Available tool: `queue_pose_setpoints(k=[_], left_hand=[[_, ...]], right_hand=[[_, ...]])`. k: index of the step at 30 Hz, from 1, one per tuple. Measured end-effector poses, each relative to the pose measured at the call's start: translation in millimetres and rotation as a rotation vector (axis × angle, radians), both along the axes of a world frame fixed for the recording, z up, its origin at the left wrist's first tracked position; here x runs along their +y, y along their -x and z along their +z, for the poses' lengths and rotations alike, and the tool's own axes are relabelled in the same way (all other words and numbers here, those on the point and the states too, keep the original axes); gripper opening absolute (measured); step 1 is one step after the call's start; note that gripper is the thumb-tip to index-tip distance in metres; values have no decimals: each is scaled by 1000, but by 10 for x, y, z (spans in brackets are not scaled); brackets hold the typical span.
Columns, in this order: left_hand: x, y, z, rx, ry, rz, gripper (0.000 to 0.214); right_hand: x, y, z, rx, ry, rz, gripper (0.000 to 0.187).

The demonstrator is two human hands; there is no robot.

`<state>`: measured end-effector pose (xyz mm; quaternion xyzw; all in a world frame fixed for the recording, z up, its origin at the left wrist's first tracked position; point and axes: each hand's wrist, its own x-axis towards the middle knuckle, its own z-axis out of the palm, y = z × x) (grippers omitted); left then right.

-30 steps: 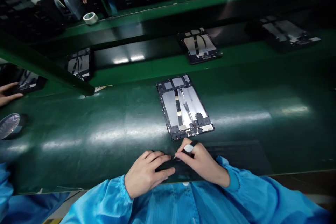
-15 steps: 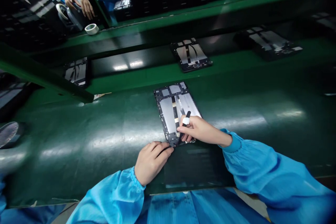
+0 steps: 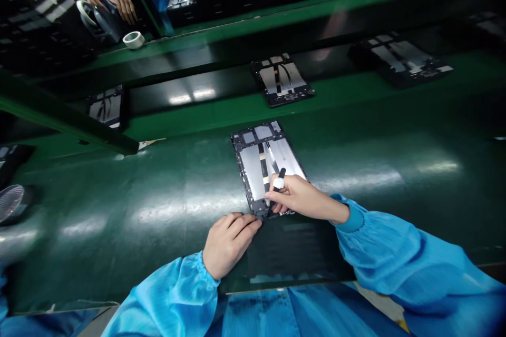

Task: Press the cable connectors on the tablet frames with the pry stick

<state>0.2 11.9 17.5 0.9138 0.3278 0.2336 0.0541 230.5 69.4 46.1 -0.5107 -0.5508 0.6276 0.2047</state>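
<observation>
An opened tablet (image 3: 253, 168) lies on the green bench, its silver inner plates and dark ribbon cables showing. My left hand (image 3: 229, 242) has its fingertips and thumb closed at the tablet's near left corner. A slim black pen-like tool (image 3: 282, 173) is pinched in my right hand (image 3: 294, 195), over the tablet's near end. Something white sits where the index finger meets the tool; whether it belongs to the finger or the tool I cannot tell. The tool's tip points down at the tablet's near edge, largely hidden by my fingers.
Beyond the bench (image 3: 158, 179), more opened tablets lie in a row, one at the middle (image 3: 290, 79) and one at right (image 3: 407, 58). A green post (image 3: 79, 118) slants in from the left. A tape roll (image 3: 133, 40) sits on the ledge near another person's hands (image 3: 125, 4).
The far tablets and the tape roll appear slightly further left. My hands keep nearly the same place on the tablet, the right one still holding the black tool.
</observation>
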Motion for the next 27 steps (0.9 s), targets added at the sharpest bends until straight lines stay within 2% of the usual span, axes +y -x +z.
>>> queue_pose_setpoints(k=[20,27], left_hand=[[-23,15,11,36,-29,-5,21],[-83,3,88,285,-185,0,38]], right_hand=[[-28,10,50,2,-63,-22,14],[-18,42,56,7,-61,-21,17]])
